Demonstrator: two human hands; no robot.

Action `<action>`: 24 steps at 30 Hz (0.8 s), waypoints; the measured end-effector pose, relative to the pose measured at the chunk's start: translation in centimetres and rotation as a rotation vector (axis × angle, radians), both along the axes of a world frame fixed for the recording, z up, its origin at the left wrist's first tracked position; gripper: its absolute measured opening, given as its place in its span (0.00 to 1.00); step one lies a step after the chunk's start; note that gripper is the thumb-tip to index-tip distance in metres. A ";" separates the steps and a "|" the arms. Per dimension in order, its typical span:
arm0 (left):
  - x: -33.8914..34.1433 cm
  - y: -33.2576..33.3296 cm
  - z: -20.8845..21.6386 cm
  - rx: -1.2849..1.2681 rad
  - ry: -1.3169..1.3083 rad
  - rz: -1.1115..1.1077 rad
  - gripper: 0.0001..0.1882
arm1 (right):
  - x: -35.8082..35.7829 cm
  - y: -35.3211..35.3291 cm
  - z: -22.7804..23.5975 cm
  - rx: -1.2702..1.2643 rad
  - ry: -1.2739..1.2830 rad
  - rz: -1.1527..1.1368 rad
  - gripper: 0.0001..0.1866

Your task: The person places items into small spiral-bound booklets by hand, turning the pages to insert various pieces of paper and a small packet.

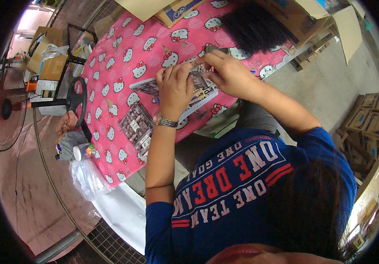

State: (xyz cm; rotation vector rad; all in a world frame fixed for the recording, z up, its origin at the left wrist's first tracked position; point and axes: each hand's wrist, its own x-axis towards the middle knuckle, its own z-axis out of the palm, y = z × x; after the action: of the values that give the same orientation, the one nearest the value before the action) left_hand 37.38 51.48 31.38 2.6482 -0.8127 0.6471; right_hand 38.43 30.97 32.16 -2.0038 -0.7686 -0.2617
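Note:
A spiral notebook [203,93] with a printed cover in grey and yellow stands partly opened near the table's front edge. My left hand [177,84], wearing a wristwatch, is closed over its upper left part. At its upper right edge, the fingers of my right hand [230,74] are pinched together; what lies between them is hidden. Just beyond those fingers sits a small dark greenish object [221,50], partly covered. To the left of my left wrist, a second notebook [137,125] with a dark photo-patterned cover lies flat.
A pink cartoon-cat cloth covers the table [114,66]. Many thin black strips [255,28] lie at the far right beside a cardboard box [301,20]. Beyond the left edge are a black steering-wheel-like ring [77,100], a fan [7,109] and plastic bags [88,178]. Stacked cartons [372,116] stand right.

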 end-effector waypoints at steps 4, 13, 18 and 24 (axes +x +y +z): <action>-0.2 0.0 0.3 0.018 0.048 -0.014 0.15 | 0.1 0.7 0.3 -0.012 0.086 0.054 0.14; -1.1 0.4 0.3 0.013 0.134 0.044 0.13 | 8.2 1.1 -11.6 -0.287 0.291 -0.509 0.25; -1.8 1.0 -0.2 -0.017 0.046 0.289 0.14 | 7.5 3.3 -12.7 -0.750 0.335 -0.558 0.31; -1.6 2.3 -0.1 -0.150 0.116 0.071 0.20 | 11.2 -0.6 -9.5 -0.241 0.677 0.071 0.34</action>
State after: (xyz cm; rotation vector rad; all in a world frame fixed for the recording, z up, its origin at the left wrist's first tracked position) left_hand 35.78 53.77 31.32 2.5603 -0.6153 0.5434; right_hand 49.59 30.39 22.63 -2.0880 -0.4410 0.5542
